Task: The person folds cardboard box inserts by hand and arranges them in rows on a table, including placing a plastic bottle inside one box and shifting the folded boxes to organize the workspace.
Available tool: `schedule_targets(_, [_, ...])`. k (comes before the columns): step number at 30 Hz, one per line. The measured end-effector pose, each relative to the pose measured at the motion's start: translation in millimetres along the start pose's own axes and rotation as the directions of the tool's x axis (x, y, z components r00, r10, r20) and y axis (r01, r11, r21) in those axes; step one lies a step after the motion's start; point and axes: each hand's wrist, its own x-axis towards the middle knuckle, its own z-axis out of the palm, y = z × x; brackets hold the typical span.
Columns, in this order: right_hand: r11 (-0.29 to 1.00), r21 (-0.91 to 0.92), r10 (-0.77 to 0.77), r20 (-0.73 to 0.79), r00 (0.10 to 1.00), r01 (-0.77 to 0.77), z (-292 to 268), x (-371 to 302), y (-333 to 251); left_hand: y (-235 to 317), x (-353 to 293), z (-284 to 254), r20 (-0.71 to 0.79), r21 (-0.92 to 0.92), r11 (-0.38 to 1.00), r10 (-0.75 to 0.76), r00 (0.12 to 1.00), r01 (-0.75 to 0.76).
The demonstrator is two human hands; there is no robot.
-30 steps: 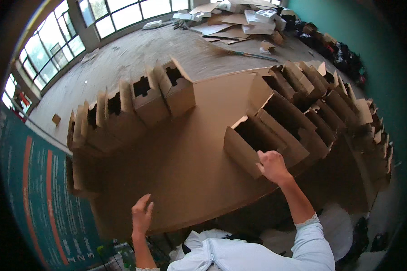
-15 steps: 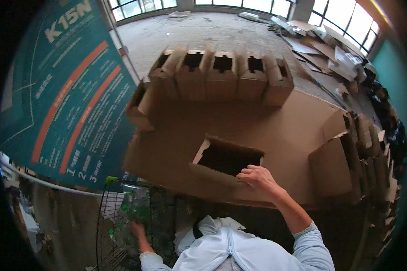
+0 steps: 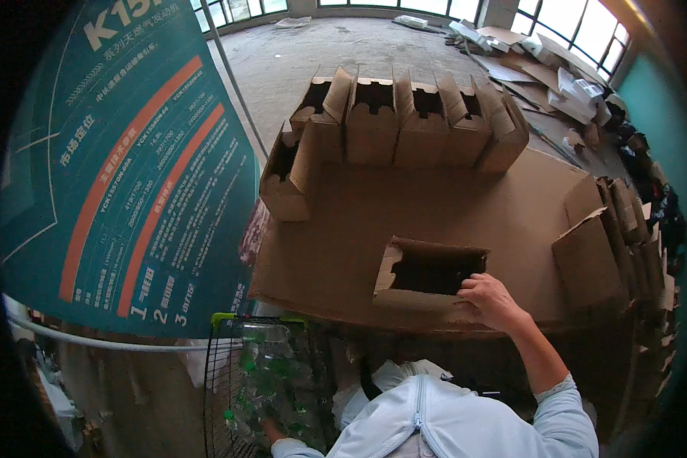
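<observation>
An open-topped cardboard box [image 3: 427,296] rests near the front edge of the cardboard-covered table [image 3: 427,202]. Its inside is dark, and I cannot make out any contents. My right hand [image 3: 487,299] pinches the upper rim at the box's near right corner. Down at the lower left, my left hand [image 3: 272,431] reaches among clear plastic bottles [image 3: 271,374] with green caps, in a black wire basket [image 3: 220,382] with green corner pieces. Bottles and dim light hide its fingers.
Several open cardboard boxes [image 3: 374,130] stand in a row along the table's far side, one more at its left end. Flattened cardboard [image 3: 626,229] is stacked at the right. A tall teal printed panel [image 3: 130,191] rises on the left. Scrap cardboard [image 3: 542,72] litters the floor at far right.
The whole view has shifted, so the table and boxes appear further right. My left hand has sunk lower among the bottles. My right hand stays on the box's rim.
</observation>
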Motion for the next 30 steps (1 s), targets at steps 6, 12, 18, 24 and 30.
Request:
schedule_targets(6, [0.997, -0.021, 0.074, 0.011, 0.997, -0.074, -4, 1, -10, 18, 11, 7, 0.028, -0.028, 0.999, 0.042, 0.999, -0.042])
schedule_targets(12, [0.993, -0.082, 0.081, 0.006, 0.997, -0.08, 0, -6, -17, 19, 1, 13, 0.032, -0.099, 0.994, 0.055, 0.998, -0.052])
schedule_targets(18, [0.991, -0.088, 0.103, 0.047, 0.994, -0.098, 4, -11, -17, 12, -14, -1, -0.004, -0.275, 0.961, 0.03, 1.0, -0.03])
schedule_targets(24, [0.995, -0.091, 0.039, 0.031, 0.999, -0.036, 7, -13, -7, 55, -14, -94, -0.044, -0.911, 0.412, -0.031, 0.999, -0.027])
schedule_targets(30, [0.998, -0.058, -0.012, 0.053, 0.999, 0.015, 8, -8, -2, 201, -94, -285, -0.178, -0.878, -0.47, 0.501, 0.847, 0.094])
